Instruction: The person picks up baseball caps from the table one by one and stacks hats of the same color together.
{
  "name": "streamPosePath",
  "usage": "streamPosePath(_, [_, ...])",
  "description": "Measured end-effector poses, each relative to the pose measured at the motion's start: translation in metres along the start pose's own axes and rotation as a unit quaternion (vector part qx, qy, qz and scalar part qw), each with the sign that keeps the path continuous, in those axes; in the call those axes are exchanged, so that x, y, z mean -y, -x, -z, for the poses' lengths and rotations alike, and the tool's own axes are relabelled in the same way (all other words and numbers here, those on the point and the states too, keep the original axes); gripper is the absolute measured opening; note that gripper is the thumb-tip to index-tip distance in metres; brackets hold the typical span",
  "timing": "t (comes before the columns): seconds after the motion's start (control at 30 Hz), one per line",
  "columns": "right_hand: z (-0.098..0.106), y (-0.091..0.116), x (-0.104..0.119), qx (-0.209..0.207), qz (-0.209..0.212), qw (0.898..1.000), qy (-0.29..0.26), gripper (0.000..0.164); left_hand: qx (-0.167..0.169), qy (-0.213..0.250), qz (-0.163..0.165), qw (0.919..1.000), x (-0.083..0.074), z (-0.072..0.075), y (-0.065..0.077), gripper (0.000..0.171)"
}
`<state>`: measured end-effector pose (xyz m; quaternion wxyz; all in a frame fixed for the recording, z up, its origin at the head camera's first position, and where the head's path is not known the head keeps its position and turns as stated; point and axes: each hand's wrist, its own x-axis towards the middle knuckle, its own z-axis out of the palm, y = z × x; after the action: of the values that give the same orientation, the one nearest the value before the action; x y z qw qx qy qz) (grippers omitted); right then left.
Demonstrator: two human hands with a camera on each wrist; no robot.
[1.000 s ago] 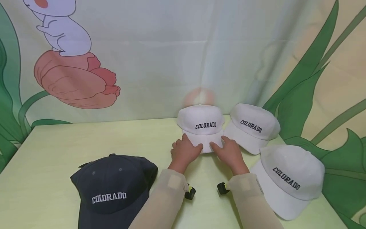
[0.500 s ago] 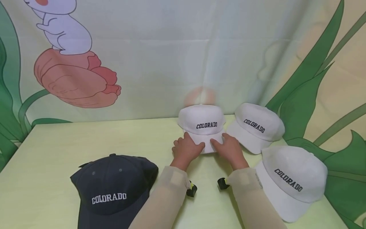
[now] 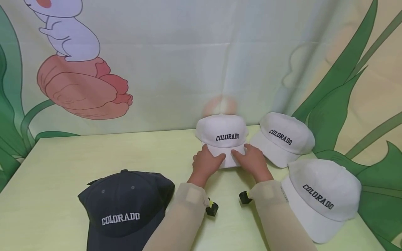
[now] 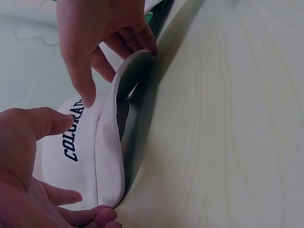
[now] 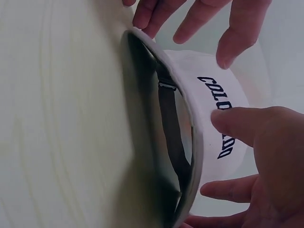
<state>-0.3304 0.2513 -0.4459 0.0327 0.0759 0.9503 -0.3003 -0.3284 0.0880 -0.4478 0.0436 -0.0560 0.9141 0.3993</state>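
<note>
A white baseball cap (image 3: 221, 125) with dark COLORADO lettering sits at the table's back edge, brim towards me. My left hand (image 3: 207, 163) is at the left side of its brim and my right hand (image 3: 253, 162) at the right side. Both thumbs extend over the brim without pinching it. In the left wrist view, the fingertips (image 4: 105, 216) of my left hand touch the brim's corner. The right wrist view has the brim edge (image 5: 178, 78) arched above the table, a dark strap (image 5: 172, 128) visible inside, and my right-hand fingers (image 5: 228, 190) loosely extended beside it.
Two more white caps, one at the back right (image 3: 287, 134) and one nearer (image 3: 326, 190), stand right of my hands. A dark navy cap (image 3: 122, 198) lies at the front left of the pale table (image 3: 56, 167). A printed cloth backdrop (image 3: 176, 69) hangs behind.
Both hands stay at the brim of the middle white cap, with the left hand's outer fingers drawn in slightly. The caps on the right appear a little farther right as the view shifts.
</note>
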Motion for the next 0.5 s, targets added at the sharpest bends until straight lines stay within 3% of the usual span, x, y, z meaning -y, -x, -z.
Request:
streamPosePath(0.23, [-0.002,-0.0005,-0.0017,0.001,-0.02,1.0,-0.019,0.083,-0.007,0.09,0.012,0.9959,0.005,0.0036,-0.0036,0.076])
streamPosePath(0.5, [0.0005,0.0012,-0.0037,-0.005,-0.044,0.998,-0.051,0.083,-0.011,0.152,0.052,0.9869,0.0087,0.0081,-0.0057,0.071])
